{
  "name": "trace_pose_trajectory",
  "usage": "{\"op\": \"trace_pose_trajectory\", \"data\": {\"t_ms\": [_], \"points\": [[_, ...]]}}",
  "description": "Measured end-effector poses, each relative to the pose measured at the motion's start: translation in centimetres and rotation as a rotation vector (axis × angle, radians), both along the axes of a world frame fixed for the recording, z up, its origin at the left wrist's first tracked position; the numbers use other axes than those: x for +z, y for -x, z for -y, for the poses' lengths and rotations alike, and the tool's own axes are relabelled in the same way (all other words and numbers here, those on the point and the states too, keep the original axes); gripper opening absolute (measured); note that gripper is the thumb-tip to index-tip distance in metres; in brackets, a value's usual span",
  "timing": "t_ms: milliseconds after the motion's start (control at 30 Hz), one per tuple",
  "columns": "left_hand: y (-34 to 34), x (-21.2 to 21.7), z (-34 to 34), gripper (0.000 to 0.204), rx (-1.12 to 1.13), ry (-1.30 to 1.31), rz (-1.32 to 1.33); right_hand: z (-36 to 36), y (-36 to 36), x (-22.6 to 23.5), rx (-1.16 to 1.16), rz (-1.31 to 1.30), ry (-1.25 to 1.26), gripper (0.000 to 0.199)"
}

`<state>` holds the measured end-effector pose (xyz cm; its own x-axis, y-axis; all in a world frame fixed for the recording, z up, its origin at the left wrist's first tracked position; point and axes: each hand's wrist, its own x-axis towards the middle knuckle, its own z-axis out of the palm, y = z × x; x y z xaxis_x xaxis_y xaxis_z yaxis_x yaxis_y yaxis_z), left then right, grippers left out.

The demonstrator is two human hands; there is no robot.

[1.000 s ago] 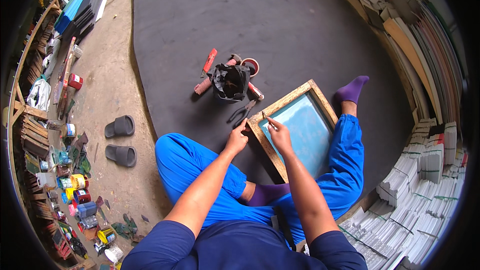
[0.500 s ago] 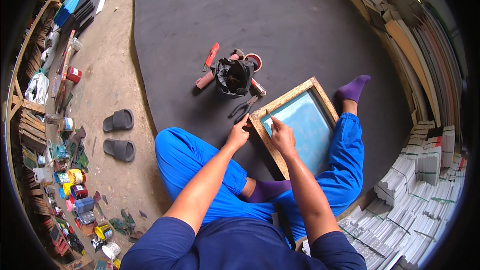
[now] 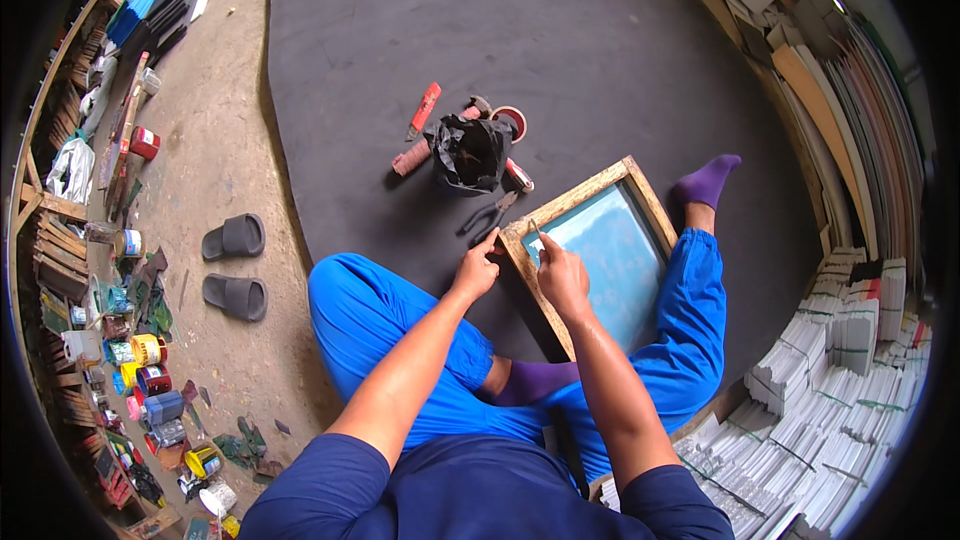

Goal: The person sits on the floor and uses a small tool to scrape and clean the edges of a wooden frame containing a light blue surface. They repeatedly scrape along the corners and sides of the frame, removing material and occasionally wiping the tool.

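A wooden-framed screen [image 3: 652,208] with a blue mesh-like panel [image 3: 605,252] lies on the dark mat, between my bent legs. At its left corner my left hand [image 3: 477,270] is closed, index finger reaching along to the wood and the other fingers curled by the edge. Over the panel's near-left part, my right hand [image 3: 563,277] is closed on a thin tan strip [image 3: 534,226], whose tip points to the frame's inner corner. What the strip is made of is too small to tell. Black-handled pliers [image 3: 488,216] rest just beyond my left hand.
Past the pliers stands a container lined with a black bag [image 3: 468,155], ringed by a red cutter [image 3: 424,110], a tape roll [image 3: 510,122] and a pinkish roll [image 3: 410,158]. Slippers [image 3: 236,237] and paint cans [image 3: 150,349] lie left; bundled white stacks [image 3: 800,370] stand right.
My right hand has shifted very slightly, and the strip in it now stands more upright beside the frame's inner corner. My left hand stays at the corner.
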<state>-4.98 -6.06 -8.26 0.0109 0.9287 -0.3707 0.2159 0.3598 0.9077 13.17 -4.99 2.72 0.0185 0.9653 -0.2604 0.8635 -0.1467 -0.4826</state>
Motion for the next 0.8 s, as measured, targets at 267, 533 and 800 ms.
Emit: {"op": "trace_pose_trajectory", "data": {"t_ms": [267,533,800], "points": [[-0.1,0.6,0.1,0.087,0.001,0.002,-0.017,1.8,0.9,-1.0,-0.003,0.002,-0.052,0.034],[0.0,-0.4,0.1,0.087,0.002,-0.023,-0.026,1.5,0.6,-1.8,0.023,-0.022,-0.076,0.037],[0.2,-1.7,0.2,0.090,-0.011,-0.087,-0.034,0.8,1.7,-0.7,0.083,0.139,0.025,0.046]]}}
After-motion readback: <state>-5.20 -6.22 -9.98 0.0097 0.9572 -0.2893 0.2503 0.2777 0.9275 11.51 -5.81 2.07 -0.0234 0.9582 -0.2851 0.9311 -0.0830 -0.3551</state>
